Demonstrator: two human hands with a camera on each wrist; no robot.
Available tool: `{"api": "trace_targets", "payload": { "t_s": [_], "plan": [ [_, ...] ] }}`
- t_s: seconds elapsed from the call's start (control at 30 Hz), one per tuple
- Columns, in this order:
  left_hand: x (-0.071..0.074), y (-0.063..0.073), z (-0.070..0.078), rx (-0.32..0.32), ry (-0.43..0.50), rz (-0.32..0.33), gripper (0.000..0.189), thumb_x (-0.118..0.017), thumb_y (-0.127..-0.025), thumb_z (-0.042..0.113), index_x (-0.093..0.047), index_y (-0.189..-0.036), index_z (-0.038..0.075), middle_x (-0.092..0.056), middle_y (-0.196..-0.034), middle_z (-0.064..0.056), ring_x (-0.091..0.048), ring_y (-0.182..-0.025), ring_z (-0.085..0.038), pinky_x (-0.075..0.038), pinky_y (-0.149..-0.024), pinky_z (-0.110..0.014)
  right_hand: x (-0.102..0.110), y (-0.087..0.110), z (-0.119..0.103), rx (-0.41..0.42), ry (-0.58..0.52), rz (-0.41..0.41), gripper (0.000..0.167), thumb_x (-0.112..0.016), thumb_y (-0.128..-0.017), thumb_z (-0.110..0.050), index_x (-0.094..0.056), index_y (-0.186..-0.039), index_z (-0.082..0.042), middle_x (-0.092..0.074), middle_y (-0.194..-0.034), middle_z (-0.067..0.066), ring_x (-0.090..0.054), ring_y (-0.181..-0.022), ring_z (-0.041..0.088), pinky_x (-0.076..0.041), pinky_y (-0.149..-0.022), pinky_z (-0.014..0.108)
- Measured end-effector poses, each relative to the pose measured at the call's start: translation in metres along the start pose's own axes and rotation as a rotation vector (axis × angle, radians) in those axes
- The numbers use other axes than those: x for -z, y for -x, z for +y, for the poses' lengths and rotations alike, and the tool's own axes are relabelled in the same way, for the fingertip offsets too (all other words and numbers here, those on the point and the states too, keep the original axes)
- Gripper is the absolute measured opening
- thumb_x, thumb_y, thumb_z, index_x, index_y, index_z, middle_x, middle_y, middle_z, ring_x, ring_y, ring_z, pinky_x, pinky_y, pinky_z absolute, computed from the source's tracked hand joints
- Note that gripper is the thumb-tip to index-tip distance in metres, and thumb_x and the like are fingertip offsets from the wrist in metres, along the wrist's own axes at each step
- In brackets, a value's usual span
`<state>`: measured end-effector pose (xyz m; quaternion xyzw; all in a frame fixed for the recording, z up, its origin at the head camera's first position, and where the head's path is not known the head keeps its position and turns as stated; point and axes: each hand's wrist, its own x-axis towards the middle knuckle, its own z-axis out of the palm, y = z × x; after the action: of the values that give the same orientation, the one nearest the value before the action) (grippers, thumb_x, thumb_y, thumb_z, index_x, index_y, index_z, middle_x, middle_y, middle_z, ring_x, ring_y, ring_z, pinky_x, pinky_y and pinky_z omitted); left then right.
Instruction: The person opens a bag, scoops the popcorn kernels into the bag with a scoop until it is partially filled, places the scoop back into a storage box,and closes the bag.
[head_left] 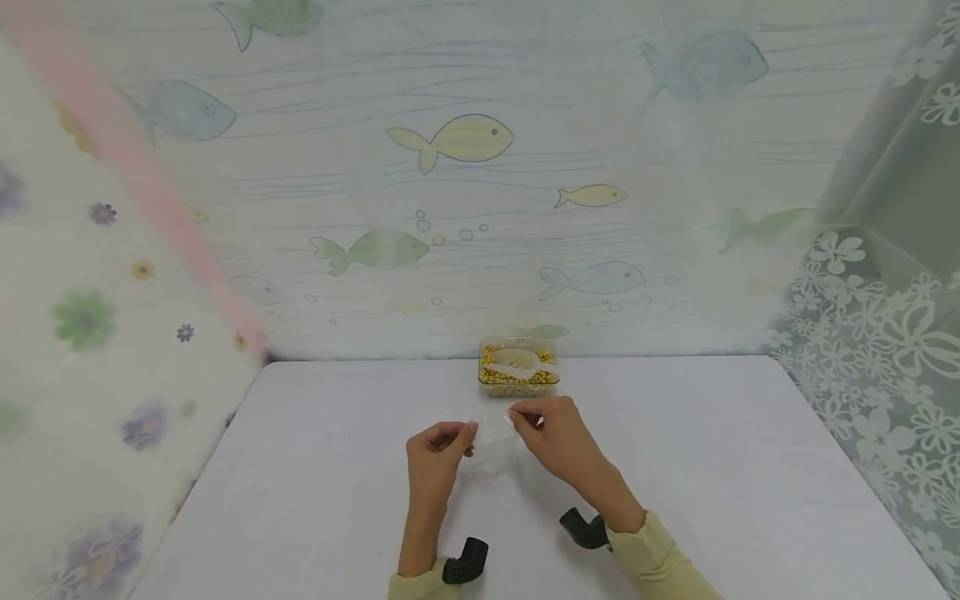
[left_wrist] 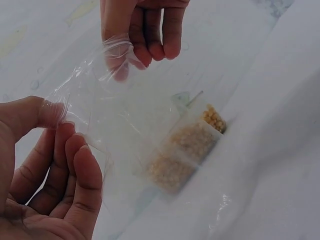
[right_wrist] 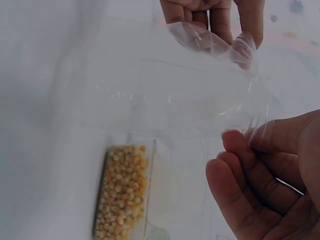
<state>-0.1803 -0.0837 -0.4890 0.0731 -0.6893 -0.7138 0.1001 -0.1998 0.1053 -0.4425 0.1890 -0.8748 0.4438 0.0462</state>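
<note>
Inspector: Largest item first, please.

Clerk: A pale backdrop (head_left: pixel 480 75), printed with fish, at the rear. The white worktop (head_left: pixel 712 467) runs up to it.

Inspector: Condition of the hands?

Clerk: Both emerge from pale yellow sleeves (head_left: pixel 663 558). Right hand (head_left: pixel 558 437): grip clamped on a clear plastic bag (head_left: pixel 493 437), thumb and finger pinching its edge. Left hand (head_left: pixel 437 454): grip likewise clamped, thumb against fingers, on the opposite side of that edge.

Inspector: Next size down?

Clerk: A clear rectangular container (head_left: pixel 519 390), standing at the far edge of the worktop, near the backdrop.

Inspector: Position of the bag?

Clerk: Spread between the two hands, nearer the person than the container. Thin, transparent, creased where pinched.

Inspector: Smaller items?

Clerk: A whitish scoop (head_left: pixel 522 360) lies across the container's contents, handle to the right. One black device (head_left: pixel 467 561) sits at each wrist. Smallest, yellow kernels (right_wrist: pixel 122 192), heaped inside the container.
</note>
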Motion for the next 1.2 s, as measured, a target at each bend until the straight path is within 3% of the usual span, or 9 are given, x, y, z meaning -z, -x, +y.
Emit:
{"api": "trace_targets", "payload": {
  "t_s": [0.2,0.33,0.6,0.83,1.03,1.2],
  "plan": [
    [0.004,0.001,-0.002,0.027,-0.032,-0.036,0.018,-0.079,-0.088,0.012,-0.073,-0.091,-0.005,-0.072,-0.079,-0.015,-0.065,-0.064,-0.013,-0.058,-0.066,-0.029,-0.001,0.001,0.002,0.003,-0.005,-0.003,0.012,-0.068,-0.094,-0.004,-0.079,-0.098,-0.005,-0.071,-0.079,-0.002,-0.059,-0.067,0.007,-0.054,-0.062,0.021],
    [0.004,0.0,-0.002,0.024,-0.066,-0.046,0.017,-0.08,-0.088,0.014,-0.074,-0.089,-0.002,-0.071,-0.078,-0.011,-0.066,-0.065,-0.016,-0.058,-0.066,-0.028,-0.001,0.0,0.005,0.0,-0.014,-0.01,0.012,-0.068,-0.094,-0.003,-0.079,-0.101,-0.004,-0.073,-0.083,0.001,-0.06,-0.068,0.006,-0.054,-0.063,0.02],
    [0.003,0.001,0.002,0.017,-0.088,-0.003,0.013,-0.079,-0.087,0.011,-0.076,-0.088,-0.002,-0.073,-0.078,-0.008,-0.07,-0.07,-0.029,-0.057,-0.063,-0.023,-0.003,-0.003,0.01,0.0,-0.046,-0.019,0.013,-0.067,-0.094,-0.001,-0.079,-0.101,-0.001,-0.075,-0.087,0.01,-0.063,-0.07,0.008,-0.055,-0.064,0.02],
    [0.002,0.004,0.007,0.023,-0.107,0.032,0.011,-0.08,-0.085,0.01,-0.077,-0.086,-0.001,-0.073,-0.076,-0.008,-0.068,-0.065,-0.022,-0.058,-0.062,-0.025,-0.003,-0.004,0.011,-0.02,-0.051,0.043,0.014,-0.067,-0.091,-0.002,-0.08,-0.092,-0.006,-0.072,-0.075,-0.001,-0.061,-0.067,0.008,-0.054,-0.062,0.022],
    [0.0,0.008,0.009,0.017,-0.134,0.048,0.008,-0.079,-0.085,0.008,-0.077,-0.083,0.0,-0.073,-0.076,-0.009,-0.069,-0.069,-0.035,-0.057,-0.06,-0.026,-0.001,-0.005,0.011,-0.006,-0.047,0.072,0.014,-0.068,-0.087,-0.001,-0.081,-0.088,-0.007,-0.072,-0.074,-0.003,-0.062,-0.069,0.009,-0.054,-0.063,0.023],
    [-0.001,0.009,0.014,-0.009,-0.159,0.081,0.007,-0.078,-0.084,0.006,-0.076,-0.08,0.001,-0.073,-0.074,-0.008,-0.066,-0.064,-0.023,-0.054,-0.058,-0.025,0.001,-0.006,0.013,0.0,-0.07,0.042,0.011,-0.07,-0.089,-0.003,-0.08,-0.088,-0.006,-0.073,-0.076,-0.001,-0.062,-0.07,0.008,-0.053,-0.064,0.023]
  ]
}}
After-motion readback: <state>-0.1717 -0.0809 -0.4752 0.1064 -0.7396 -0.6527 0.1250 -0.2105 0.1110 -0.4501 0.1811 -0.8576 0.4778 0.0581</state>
